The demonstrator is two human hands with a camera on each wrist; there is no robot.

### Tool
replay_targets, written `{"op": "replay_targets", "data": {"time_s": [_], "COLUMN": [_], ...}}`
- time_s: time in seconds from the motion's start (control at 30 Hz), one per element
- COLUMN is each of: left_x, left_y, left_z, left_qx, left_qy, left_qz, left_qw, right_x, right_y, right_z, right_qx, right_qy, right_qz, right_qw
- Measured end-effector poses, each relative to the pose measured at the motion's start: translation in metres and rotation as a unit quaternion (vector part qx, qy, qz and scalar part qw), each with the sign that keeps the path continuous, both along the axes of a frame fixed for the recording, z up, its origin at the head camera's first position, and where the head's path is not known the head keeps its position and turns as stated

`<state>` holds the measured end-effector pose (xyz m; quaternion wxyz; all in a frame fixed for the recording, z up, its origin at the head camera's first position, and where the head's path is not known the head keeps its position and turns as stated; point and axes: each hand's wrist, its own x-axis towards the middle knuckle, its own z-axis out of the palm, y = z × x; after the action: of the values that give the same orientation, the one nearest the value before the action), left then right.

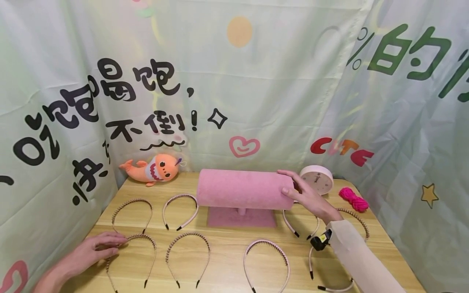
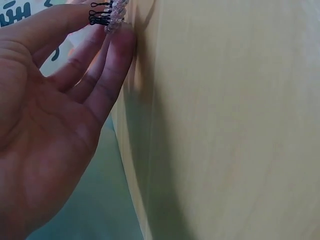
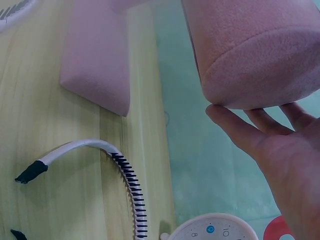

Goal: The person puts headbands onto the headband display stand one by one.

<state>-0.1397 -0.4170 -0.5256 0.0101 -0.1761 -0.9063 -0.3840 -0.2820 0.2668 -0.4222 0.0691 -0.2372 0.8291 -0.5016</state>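
Note:
My left hand (image 1: 97, 250) is at the front left of the table. Its fingertips pinch the upper side of a beaded headband (image 2: 116, 17) with dark comb teeth inside, which the head view shows lying mostly on the table. At the middle back stands a pink plush roll-shaped display stand (image 1: 242, 189) on a flat base. My right hand (image 1: 307, 197) holds the roll's right end, thumb in front and fingers over the top edge. In the right wrist view the fingertips (image 3: 217, 112) touch that end. No headband is on the roll.
Several headbands lie around the stand, one pale headband (image 1: 266, 260) in front and another beaded headband (image 1: 188, 236) left of it. Behind are an orange shark plush (image 1: 161, 167), a round clock (image 1: 316, 179) and a bundle of pink yarn (image 1: 353, 199). Printed curtains (image 1: 286, 101) enclose the table.

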Motion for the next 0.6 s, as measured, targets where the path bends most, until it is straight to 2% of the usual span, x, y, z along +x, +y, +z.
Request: {"op": "replay_targets", "data": {"time_s": [0.17, 0.27, 0.33, 0.53, 0.6], "left_x": [-0.001, 0.000, 0.001, 0.003, 0.003], "left_y": [-0.003, -0.003, -0.002, 0.002, 0.002], "left_z": [0.005, 0.008, 0.010, 0.015, 0.014], "left_qx": [0.022, 0.026, 0.018, -0.016, -0.012], "left_qy": [-0.052, -0.070, -0.069, -0.055, -0.063], "left_qz": [-0.024, -0.024, -0.014, 0.046, 0.043], "left_qw": [0.9981, 0.9969, 0.9974, 0.9973, 0.9970], "right_x": [0.000, 0.000, -0.001, -0.002, -0.002], "right_y": [0.000, -0.001, -0.001, -0.001, 0.000], "right_z": [0.000, -0.001, -0.001, -0.001, -0.001], "right_qx": [0.001, -0.003, -0.005, -0.010, -0.009], "right_qy": [0.001, -0.001, -0.002, -0.005, -0.005], "right_qz": [0.001, 0.000, 0.000, 0.002, 0.001], "right_qw": [1.0000, 1.0000, 1.0000, 0.9999, 1.0000]}}
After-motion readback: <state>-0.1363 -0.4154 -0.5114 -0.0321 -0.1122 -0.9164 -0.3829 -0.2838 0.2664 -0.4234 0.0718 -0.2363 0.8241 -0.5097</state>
